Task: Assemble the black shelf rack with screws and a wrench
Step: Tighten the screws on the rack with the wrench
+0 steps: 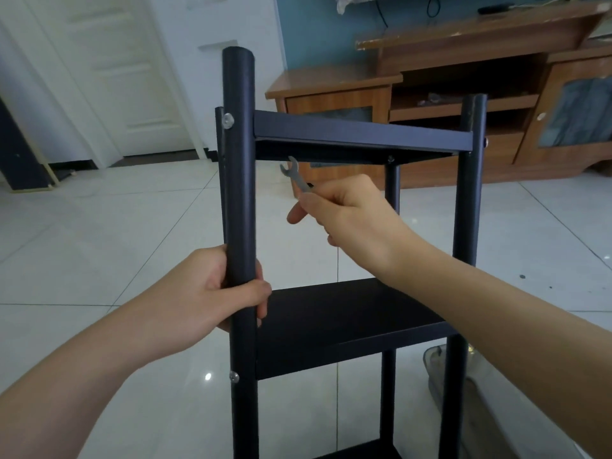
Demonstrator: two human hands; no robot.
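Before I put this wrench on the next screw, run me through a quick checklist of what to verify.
1. Rack steadied: left hand grips the front post. Ok.
2. Tool held: right hand pinches the wrench by its handle. Ok.
3. Wrench seated on a screw: its open end hangs free under the top shelf. Not ok.
4. The upper post screw is in place. Ok; tightness cannot tell.
5. The lower post screw is in place. Ok.
6. The back screw under the shelf: tightness cannot tell.
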